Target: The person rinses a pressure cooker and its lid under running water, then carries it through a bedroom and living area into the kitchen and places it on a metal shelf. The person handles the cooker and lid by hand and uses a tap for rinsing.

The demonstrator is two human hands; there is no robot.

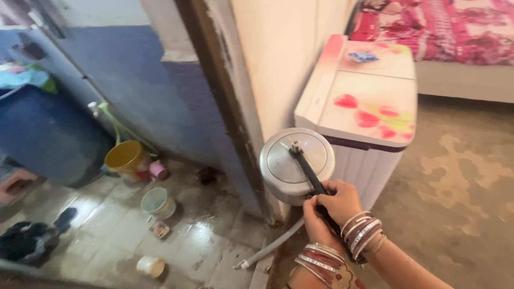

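Carrying a Lidded Pressure Cooker by Its Handle, Over a Wet Floor

Gripping the black handle [310, 174] with both hands, the person holds a metal pressure cooker [296, 165] out in front, in the air beside a door frame [227, 107] and just in front of a white washing machine [364, 101] with a red flower pattern on its lid. The pot hangs at the far end of the handle, its lid facing the camera.

The risk, as I judge it, lies in that long lever. All the weight sits well out from the grip, so a loosened hold could let the pot twist or tip. The washing machine's corner and the door frame are close, and a swing could knock the pot against either. Below and to the left the tiled floor [107, 214] looks wet and shiny, with a yellow bucket [127, 158], small mugs [157, 202] and a white hose [267, 249] lying about; a slip or a trip there seems possible.

Both hands are closed on the handle, close together. The right hand [338, 200] wraps over it from above, nearer the pot's side of the grip, knuckles up. The left hand [317, 225] clasps just below and behind, touching the right. Both wrists carry stacked bangles [363, 231], and the forearms reach in from the lower right, slightly bent.
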